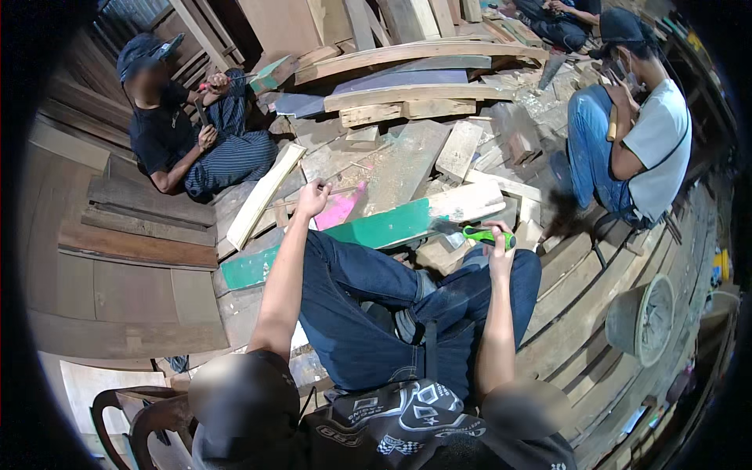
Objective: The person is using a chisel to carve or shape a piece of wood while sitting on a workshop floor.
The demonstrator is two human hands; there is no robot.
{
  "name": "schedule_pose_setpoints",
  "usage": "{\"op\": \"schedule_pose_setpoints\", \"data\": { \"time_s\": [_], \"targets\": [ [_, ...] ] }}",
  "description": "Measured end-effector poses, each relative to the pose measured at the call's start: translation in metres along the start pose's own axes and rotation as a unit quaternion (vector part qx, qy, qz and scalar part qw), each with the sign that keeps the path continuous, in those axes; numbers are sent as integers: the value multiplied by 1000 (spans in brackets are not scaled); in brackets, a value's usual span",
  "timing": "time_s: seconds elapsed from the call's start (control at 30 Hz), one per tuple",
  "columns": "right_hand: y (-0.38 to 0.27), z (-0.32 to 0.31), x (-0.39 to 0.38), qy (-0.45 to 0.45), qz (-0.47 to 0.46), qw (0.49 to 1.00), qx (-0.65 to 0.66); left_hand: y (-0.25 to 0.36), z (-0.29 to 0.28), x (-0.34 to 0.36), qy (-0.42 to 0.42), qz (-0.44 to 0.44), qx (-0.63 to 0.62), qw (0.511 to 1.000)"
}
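Observation:
My right hand (499, 239) is wrapped round the bright green and black handle of a scraper (479, 234). Its broad metal blade points left, close to the near edge of a long plank (384, 225). Green paint covers most of that plank, while its right end shows bare pale wood. It lies crosswise just beyond my bent legs. My left hand (313, 199) is held above the wood at the left, fingers curled closed; whether anything is in them is hidden. Beneath and beside it are a pink-painted piece (341, 207) and a pale board (266, 196).
Stacked beams (423, 59), offcuts (460, 149) and wood chips spread ahead. One person (176, 117) sits at the left with tools, another (627, 117) at the right, a third (560, 19) farther back. A bucket (627, 319) stands on the slatted floor at right; a chair (145, 415) is behind left.

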State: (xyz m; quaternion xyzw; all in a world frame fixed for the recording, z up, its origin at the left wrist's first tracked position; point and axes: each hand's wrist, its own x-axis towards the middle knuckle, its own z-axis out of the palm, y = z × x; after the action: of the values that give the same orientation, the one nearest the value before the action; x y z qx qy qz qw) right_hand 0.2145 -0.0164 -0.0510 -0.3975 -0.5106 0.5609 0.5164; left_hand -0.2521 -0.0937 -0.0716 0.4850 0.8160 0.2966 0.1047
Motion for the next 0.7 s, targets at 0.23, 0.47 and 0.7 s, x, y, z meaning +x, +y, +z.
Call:
{"op": "schedule_pose_setpoints", "data": {
  "time_s": [0.23,0.47,0.7],
  "targets": [
    [3,-3,8,35,112,989,84,6,-10,-2,43,2,-5,999],
    [7,-13,5,26,14,994,107,5,-9,-1,25,-7,-23,999],
    [4,1,8,-14,48,998,34,7,-7,0,28,-12,-23,999]
  ]
}}
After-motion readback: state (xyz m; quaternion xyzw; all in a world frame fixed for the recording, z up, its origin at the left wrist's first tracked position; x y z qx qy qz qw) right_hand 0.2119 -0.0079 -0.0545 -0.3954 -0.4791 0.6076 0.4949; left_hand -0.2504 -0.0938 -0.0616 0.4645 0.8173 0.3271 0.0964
